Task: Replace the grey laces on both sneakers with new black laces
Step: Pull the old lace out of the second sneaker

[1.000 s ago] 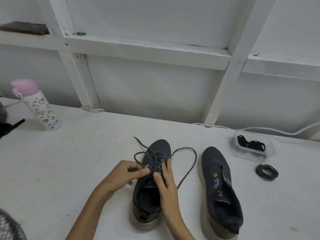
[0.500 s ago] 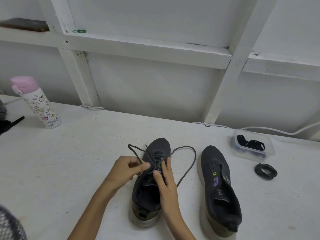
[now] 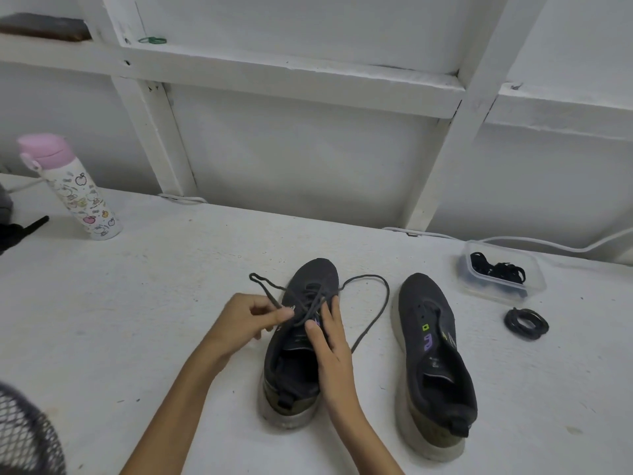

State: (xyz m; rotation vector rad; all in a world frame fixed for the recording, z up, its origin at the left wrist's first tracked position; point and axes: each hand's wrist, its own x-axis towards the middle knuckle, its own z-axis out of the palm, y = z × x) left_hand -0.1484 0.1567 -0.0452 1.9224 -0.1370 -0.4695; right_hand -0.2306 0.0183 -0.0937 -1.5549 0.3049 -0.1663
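While right grip (image 3: 331, 349) lies flat-fingered on the sneaker (image 3: 318, 273), my left grip (image 3: 247, 317) pinches the grey lace (image 3: 310, 301) just left of the eyelets, toe pointing away.

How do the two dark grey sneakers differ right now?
The left dark grey sneaker has a loosened grey lace threaded; the right dark grey sneaker has bare eyelets. The left hand pinches that lace, the right hand rests on the first; the second lies untouched. Both point toes away.
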